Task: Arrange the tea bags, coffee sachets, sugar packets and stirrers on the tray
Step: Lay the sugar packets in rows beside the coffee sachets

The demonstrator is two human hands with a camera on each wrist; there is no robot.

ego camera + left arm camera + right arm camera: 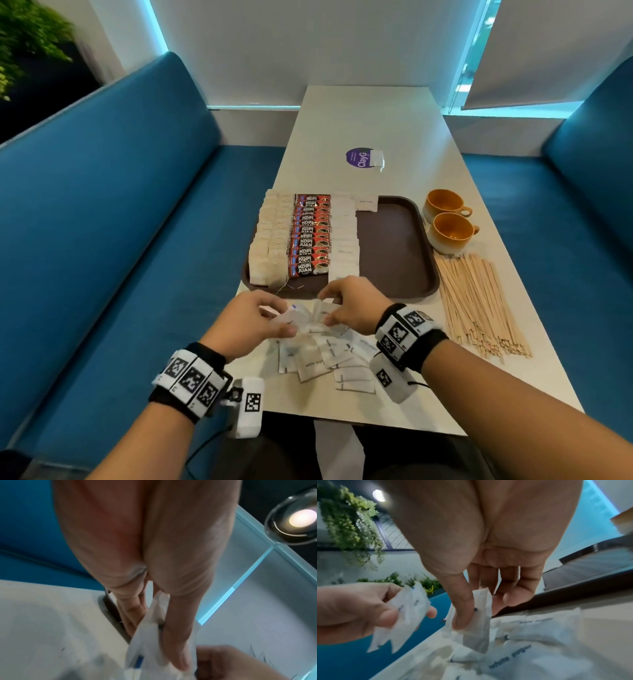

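Observation:
A brown tray [394, 246] holds a column of tea bags [270, 240], a column of red coffee sachets [310, 236] and a column of white sugar packets [344, 233]. Loose sugar packets [329, 359] lie on the table near me. My left hand [255, 320] grips a small stack of sugar packets [402, 616] between thumb and fingers. Beside it, my right hand [342, 305] pinches a couple of sugar packets [476, 618] just above the loose pile. Wooden stirrers [479, 301] lie in a heap right of the tray.
Two orange cups [447, 219] stand right of the tray, behind the stirrers. A purple round sticker [359, 158] sits further up the white table [376, 116]. Blue bench seats [102, 222] flank the table on both sides.

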